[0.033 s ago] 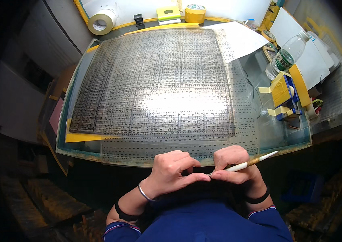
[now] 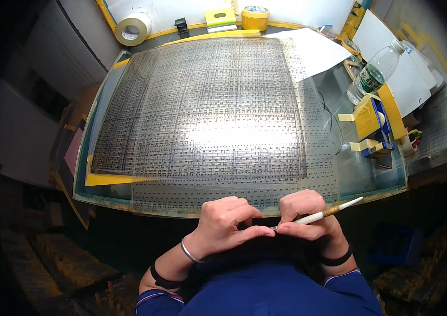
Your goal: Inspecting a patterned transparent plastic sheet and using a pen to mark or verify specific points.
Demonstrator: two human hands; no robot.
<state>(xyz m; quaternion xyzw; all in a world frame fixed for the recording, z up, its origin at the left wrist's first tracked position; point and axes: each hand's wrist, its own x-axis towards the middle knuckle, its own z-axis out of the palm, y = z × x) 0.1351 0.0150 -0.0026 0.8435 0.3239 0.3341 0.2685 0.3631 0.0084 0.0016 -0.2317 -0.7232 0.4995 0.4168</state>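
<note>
My right hand grips a slim white pen-shaped tool with a tapered rear end and a brownish band wrapped round it. Its rear end points up to the right. A small metallic-looking tip shows between my thumbs, too small to tell its kind. My left hand has loosely curled fingers, with the thumb stretched out to that tip and a gap between thumb and forefinger. Both hands are at the near edge of a glass-topped table. Beyond them lies a large transparent film sheet covered with dense dark marks.
At the back are a tape roll, a yellow-green box and a yellow tub. A white paper sheet lies at the far right. Nearer on that side stand a clear bottle and a blue-and-yellow tape dispenser.
</note>
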